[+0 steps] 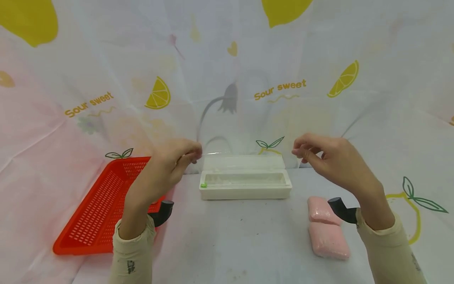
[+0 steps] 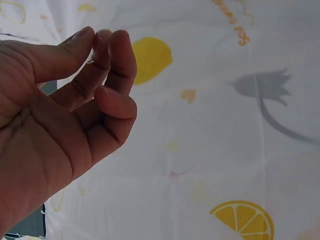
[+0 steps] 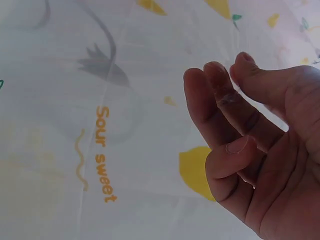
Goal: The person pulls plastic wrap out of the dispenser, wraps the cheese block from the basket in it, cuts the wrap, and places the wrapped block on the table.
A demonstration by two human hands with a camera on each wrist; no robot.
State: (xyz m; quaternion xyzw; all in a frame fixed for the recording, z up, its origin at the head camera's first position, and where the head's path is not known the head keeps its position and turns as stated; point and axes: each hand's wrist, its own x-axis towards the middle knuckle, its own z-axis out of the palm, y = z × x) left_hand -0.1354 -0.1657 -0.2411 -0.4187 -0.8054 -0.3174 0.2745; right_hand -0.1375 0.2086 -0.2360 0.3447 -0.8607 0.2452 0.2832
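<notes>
A clear sheet of plastic wrap (image 1: 213, 153) stretches between my raised hands, showing only as faint glints and edges. My left hand (image 1: 161, 171) pinches one side between thumb and fingertips, with a shiny bit of film at the tips in the left wrist view. On the other side my right hand (image 1: 335, 163) pinches the film with bent fingers, and the right wrist view shows a gleam across them. Below and between the hands sits a white wrap dispenser box (image 1: 245, 193), its lid (image 1: 244, 162) tilted up at the back and a green slider (image 1: 203, 185) at its left end.
To the left, partly behind my left forearm, lies a red perforated basket (image 1: 90, 213). Two pink film-covered blocks (image 1: 328, 240) lie on the table beside my right wrist. Behind the box rises a white cloth (image 1: 213, 71) printed with lemons.
</notes>
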